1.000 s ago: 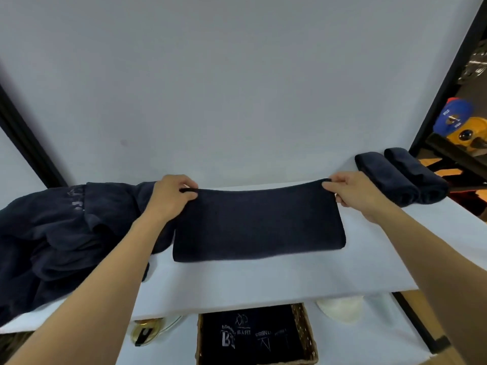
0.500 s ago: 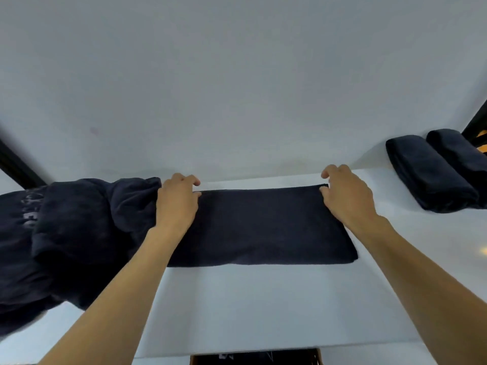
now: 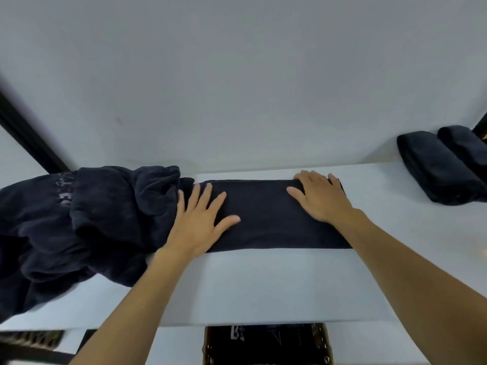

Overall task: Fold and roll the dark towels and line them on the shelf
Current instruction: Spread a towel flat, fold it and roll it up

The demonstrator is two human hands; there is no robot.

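A dark folded towel (image 3: pixel 266 219) lies flat as a long rectangle on the white shelf (image 3: pixel 263 285). My left hand (image 3: pixel 197 222) presses flat on the towel's left end, fingers spread. My right hand (image 3: pixel 321 201) lies flat on its right end, fingers straight and reaching the far edge. Two rolled dark towels (image 3: pixel 442 167) sit side by side at the shelf's far right. A heap of loose dark towels (image 3: pixel 79 227) fills the left end of the shelf, touching the folded towel and hanging over the front edge.
A pale wall (image 3: pixel 237 88) stands right behind the shelf. A black frame post (image 3: pixel 26 138) runs diagonally at the left. Below the shelf's front edge a woven basket (image 3: pixel 266 343) holds dark printed cloth.
Both hands let go of the towel's far corners and now lie flat with straight fingers on its ends. The view has moved closer to the shelf.
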